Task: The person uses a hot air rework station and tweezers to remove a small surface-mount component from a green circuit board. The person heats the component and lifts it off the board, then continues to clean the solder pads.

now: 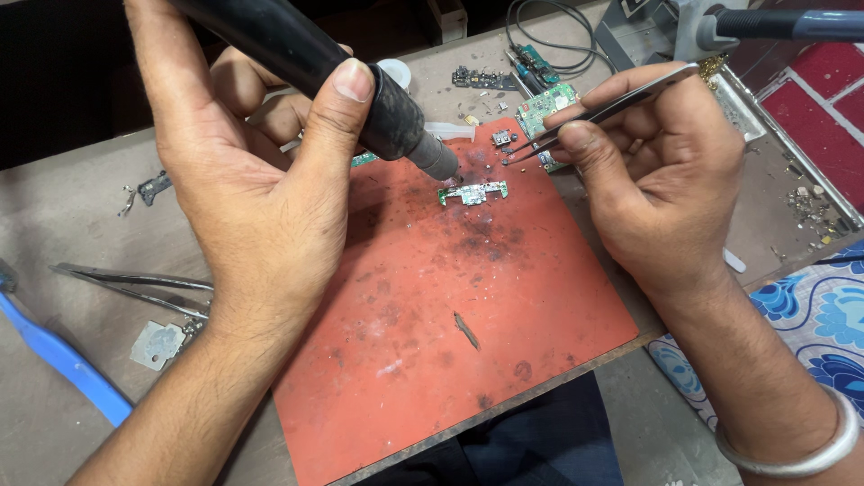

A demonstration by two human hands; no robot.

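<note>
Small green board strip [473, 192] lying loose near top-centre of red mat [450, 342]. Risk: hot-air blast could skate it off the mat, or overcook it; nozzle v. close, nothing pinning it. Left hand [261, 180] wrapped round hot-air handpiece [360, 85], thumb along barrel, angled down-right. Right hand [648, 171] pinching tweezers [594, 112], tips just right of strip.
</note>
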